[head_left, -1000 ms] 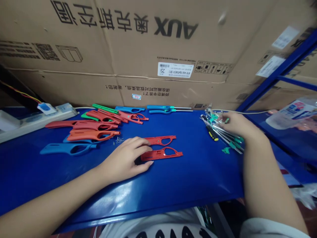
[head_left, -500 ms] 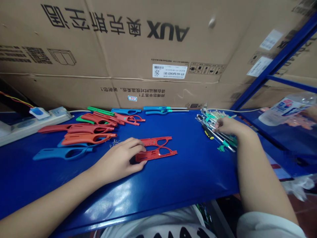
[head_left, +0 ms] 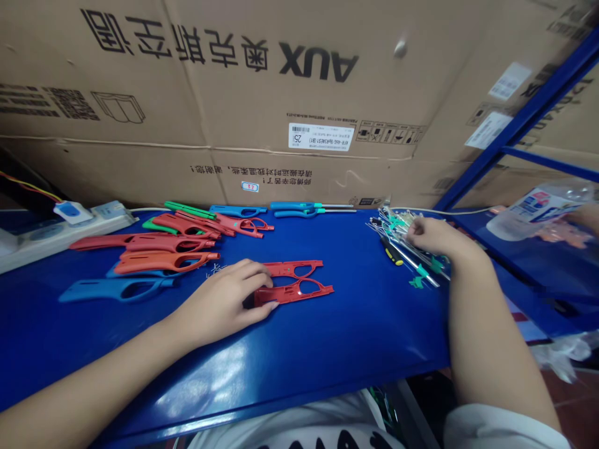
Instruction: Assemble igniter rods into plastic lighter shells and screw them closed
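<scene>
Two red lighter handle halves [head_left: 304,290] lie side by side on the blue tabletop, hollow insides up. My left hand [head_left: 241,293] curls over their left ends, thumb and fingers gripping the nearer half. On the right, my right hand [head_left: 433,236] reaches into a pile of thin metal lighter tubes [head_left: 397,226] with green plastic parts and wires. Its fingers are pinched together; what they hold is hidden among the tubes. A black-and-yellow screwdriver [head_left: 393,252] lies at the pile's near left edge.
Red, orange, green and blue lighter handles [head_left: 168,260] are heaped at left. Blue lighters with metal tubes [head_left: 304,209] lie by the cardboard wall [head_left: 224,125]. A power strip [head_left: 93,221] stands far left. A plastic bottle [head_left: 533,212] lies beyond a blue frame [head_left: 510,125].
My right hand has shifted slightly within the pile, and some tubes and green parts around it have moved. My left hand stays on the red halves.
</scene>
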A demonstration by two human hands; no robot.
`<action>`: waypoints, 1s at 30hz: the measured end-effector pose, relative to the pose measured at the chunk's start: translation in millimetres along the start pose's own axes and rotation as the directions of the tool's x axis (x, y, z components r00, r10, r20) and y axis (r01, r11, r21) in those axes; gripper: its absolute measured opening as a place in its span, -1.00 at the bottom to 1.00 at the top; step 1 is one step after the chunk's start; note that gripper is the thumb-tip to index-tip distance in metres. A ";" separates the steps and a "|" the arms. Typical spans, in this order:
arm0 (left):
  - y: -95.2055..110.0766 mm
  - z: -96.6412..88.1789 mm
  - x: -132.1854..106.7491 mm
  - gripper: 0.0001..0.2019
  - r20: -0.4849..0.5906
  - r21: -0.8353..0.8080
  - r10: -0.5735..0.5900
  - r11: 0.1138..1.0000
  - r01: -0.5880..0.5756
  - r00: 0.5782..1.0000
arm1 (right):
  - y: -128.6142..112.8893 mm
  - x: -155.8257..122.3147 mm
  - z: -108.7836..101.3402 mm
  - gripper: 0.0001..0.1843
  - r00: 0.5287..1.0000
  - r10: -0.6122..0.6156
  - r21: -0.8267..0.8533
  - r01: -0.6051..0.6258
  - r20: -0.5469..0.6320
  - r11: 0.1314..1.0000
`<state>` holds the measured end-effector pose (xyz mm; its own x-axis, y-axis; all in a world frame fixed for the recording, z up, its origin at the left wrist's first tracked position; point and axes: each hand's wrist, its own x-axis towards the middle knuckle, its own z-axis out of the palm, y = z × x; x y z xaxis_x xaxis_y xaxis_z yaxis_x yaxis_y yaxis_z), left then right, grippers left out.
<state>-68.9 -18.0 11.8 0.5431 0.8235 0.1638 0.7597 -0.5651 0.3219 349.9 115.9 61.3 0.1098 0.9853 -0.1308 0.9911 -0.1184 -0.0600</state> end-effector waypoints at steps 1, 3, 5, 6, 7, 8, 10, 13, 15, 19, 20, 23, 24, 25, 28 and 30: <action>0.3 -0.1 -0.1 -0.79 0.000 0.001 0.003 1.000 -0.003 1.000 | 0.0 0.7 0.6 -0.92 1.000 0.006 -0.007 -0.006 0.007 1.000; 0.8 -0.4 -0.1 -0.79 -0.004 0.001 0.005 1.000 -0.005 1.000 | 0.4 2.0 1.8 -0.92 0.999 0.023 -0.022 -0.022 0.028 1.000; 1.2 -0.5 -0.1 -0.79 -0.012 0.000 0.007 1.000 -0.007 1.000 | 0.6 2.4 2.3 -0.93 0.999 0.039 -0.032 -0.038 0.037 0.999; 1.3 -0.5 -0.1 -0.79 -0.015 -0.001 0.006 1.000 -0.006 1.000 | 0.5 1.9 2.0 -0.94 0.999 0.041 -0.033 -0.040 0.036 0.999; 1.4 -0.5 -0.1 -0.78 -0.017 -0.003 0.006 1.000 -0.006 1.000 | 0.2 1.0 1.4 -0.94 0.999 0.036 -0.030 -0.035 0.037 0.999; 1.4 -0.5 0.0 -0.78 -0.015 -0.004 0.006 1.000 -0.006 1.000 | -0.3 -0.2 0.6 -0.94 0.999 0.028 -0.026 -0.027 0.043 0.999; 1.3 -0.5 0.2 -0.78 -0.010 -0.005 0.005 1.000 -0.005 1.000 | -1.4 -2.7 -1.2 -0.98 0.996 0.016 -0.019 -0.014 0.082 1.000; 1.2 -0.8 0.6 -0.79 -0.003 -0.003 0.006 1.000 -0.006 1.000 | -2.2 -4.1 -2.2 -0.95 0.989 0.023 -0.023 -0.020 0.143 1.000; 1.1 -1.1 0.4 -0.79 -0.007 -0.001 0.008 1.000 -0.008 1.000 | -1.9 -3.0 -1.2 -0.94 0.988 0.034 -0.033 -0.029 0.149 0.999; 1.1 -1.6 -0.4 -0.79 -0.010 0.002 0.008 1.000 -0.008 1.000 | -1.8 -0.7 2.4 -0.92 0.985 0.043 -0.066 -0.033 0.164 0.997; 1.2 -1.6 -0.5 -0.79 -0.009 0.002 0.006 1.000 -0.005 1.000 | -2.3 -0.8 3.2 -0.91 0.985 0.041 -0.073 -0.029 0.170 0.997; 1.3 -1.4 -0.5 -0.79 -0.008 0.006 -0.003 1.000 0.003 1.000 | -5.0 -2.3 3.5 -0.93 0.986 0.036 -0.086 -0.022 0.160 0.996; 1.3 -1.3 -0.4 -0.79 -0.007 0.006 -0.004 1.000 0.004 1.000 | -5.9 -2.9 2.9 -0.92 0.989 0.039 -0.087 -0.026 0.146 0.996; 1.3 -1.3 -0.2 -0.79 -0.005 0.007 -0.005 1.000 0.005 1.000 | -6.5 -3.4 2.0 -0.90 0.991 0.044 -0.087 -0.033 0.127 0.996; 1.2 -1.6 0.2 -0.79 0.000 0.005 0.002 1.000 -0.002 1.000 | -6.5 -4.2 -1.6 -0.83 0.997 0.060 -0.084 -0.056 0.051 0.995; 1.2 -1.8 0.4 -0.80 0.004 0.003 0.015 1.000 -0.015 1.000 | -5.0 -4.0 -3.5 -0.81 0.998 0.067 -0.074 -0.067 0.000 0.995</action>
<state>-68.4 -18.2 13.9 0.5558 0.8147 0.1651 0.7524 -0.5775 0.3169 344.7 113.0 65.6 0.1763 0.9751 -0.1344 0.9843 -0.1749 0.0220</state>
